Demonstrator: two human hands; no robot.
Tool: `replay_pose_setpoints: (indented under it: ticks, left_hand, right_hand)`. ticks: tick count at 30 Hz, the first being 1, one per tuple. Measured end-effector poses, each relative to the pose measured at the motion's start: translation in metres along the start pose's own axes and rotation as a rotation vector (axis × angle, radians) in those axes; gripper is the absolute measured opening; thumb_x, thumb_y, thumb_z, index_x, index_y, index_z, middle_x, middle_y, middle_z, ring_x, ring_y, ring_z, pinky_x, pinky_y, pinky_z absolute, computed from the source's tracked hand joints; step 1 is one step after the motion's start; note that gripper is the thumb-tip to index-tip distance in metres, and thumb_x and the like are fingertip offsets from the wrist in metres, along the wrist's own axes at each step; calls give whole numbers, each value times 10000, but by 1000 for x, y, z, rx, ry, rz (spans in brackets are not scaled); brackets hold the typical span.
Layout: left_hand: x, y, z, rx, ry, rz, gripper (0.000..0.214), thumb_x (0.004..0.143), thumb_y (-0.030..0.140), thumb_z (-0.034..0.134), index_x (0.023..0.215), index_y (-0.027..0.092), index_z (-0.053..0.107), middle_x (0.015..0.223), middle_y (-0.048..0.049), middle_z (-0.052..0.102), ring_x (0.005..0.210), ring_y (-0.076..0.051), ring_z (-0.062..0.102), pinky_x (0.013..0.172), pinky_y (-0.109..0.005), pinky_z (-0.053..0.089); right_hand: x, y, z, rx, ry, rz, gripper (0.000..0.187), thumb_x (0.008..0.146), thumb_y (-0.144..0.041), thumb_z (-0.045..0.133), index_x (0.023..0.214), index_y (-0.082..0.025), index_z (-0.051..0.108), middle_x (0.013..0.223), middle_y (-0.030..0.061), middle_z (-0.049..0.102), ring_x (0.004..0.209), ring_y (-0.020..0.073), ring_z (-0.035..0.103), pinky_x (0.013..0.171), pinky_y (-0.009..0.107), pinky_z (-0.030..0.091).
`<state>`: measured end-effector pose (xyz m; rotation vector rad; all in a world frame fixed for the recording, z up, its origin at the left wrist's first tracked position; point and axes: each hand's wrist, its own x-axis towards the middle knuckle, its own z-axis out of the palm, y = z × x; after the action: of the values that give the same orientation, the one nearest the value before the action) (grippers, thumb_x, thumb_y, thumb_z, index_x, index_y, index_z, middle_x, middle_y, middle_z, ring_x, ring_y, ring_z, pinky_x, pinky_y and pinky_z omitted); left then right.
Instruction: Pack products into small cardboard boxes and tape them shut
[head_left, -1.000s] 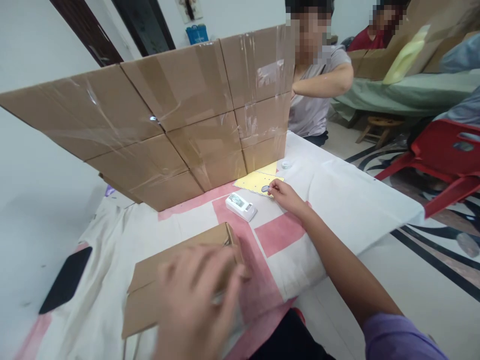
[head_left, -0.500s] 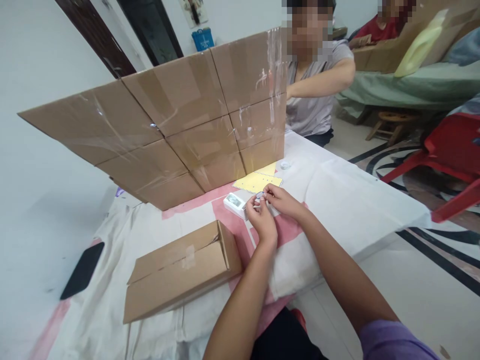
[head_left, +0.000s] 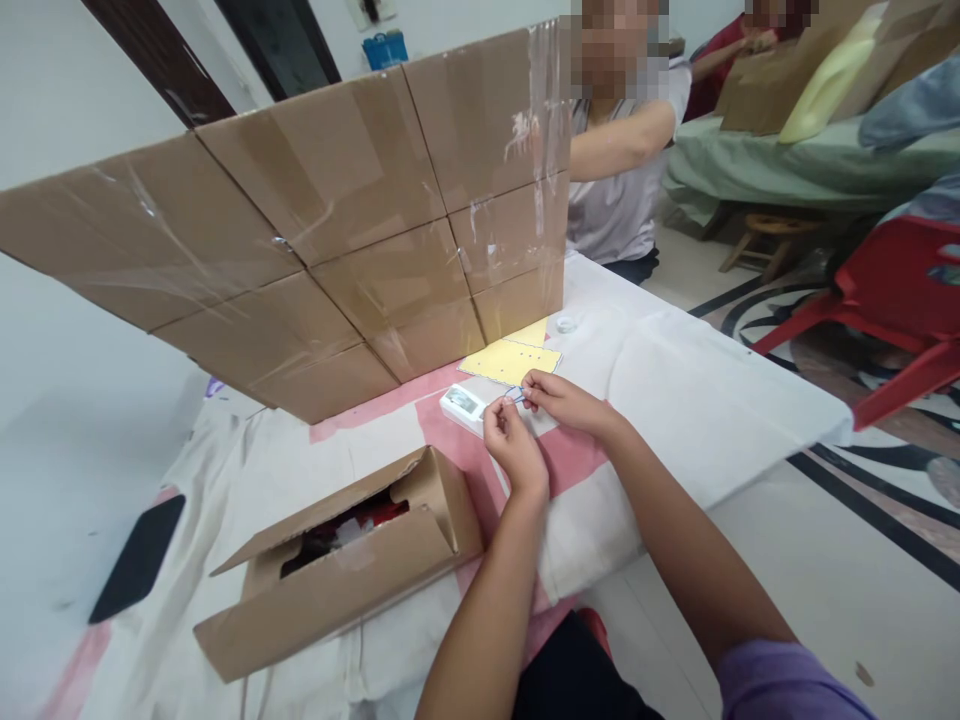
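A thin blue loop, like cord or wire, is pinched between my two hands above the table; its exact kind is too small to make out. My left hand grips its near end with thumb and fingertips. Close by on the right, my right hand pinches the other end. Just left of my hands lies a white device with a small grey screen. Behind them is a yellow sheet with several small dark dots.
A tall cardboard panel stands along the table's far side. At front left, a cardboard box has its flaps parted over red and white contents. A dark flat slab lies left. Another person sits behind the panel; a red chair stands right.
The box's top flaps have come apart, showing its inside. Between my hands the blue loop now shows more clearly, with my fingertips slightly farther apart. The view has shifted a little.
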<state>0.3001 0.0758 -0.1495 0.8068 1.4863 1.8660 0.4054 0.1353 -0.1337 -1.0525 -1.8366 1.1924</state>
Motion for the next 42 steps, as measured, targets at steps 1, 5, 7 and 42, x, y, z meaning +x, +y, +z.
replay_pose_setpoints:
  ticks: [1,5,7,42]
  left_hand:
    - [2,0,-1,-8,12,-12,230,941,402,580,933,185,658,922,-42,684,881,-171,618,831,-306,480]
    - [5,-1,-5,-40,28,-69,259,946,435,562,911,188,631,858,-19,646,826,-160,590,779,-297,469]
    - [4,-3,-4,-52,15,-90,271,946,449,555,908,189,623,828,-8,622,806,-152,583,764,-288,464]
    - [-45,118,-222,642,-181,724,144,945,314,633,988,234,745,931,-69,778,851,-214,699,844,-386,534]
  right_hand:
    - [0,1,-1,-19,3,5,137,954,-324,466,874,-224,513,818,14,637,765,178,586,725,303,481]
    - [8,11,-8,-147,93,47,129,958,-304,448,866,-234,506,837,25,640,794,202,572,756,337,472]
    - [18,19,-8,-241,182,83,141,941,-269,474,808,-233,501,848,54,625,874,241,553,836,389,455]
    - [-111,-113,24,-164,146,-266,298,1009,-472,566,803,-268,638,776,60,616,736,244,549,669,393,405]
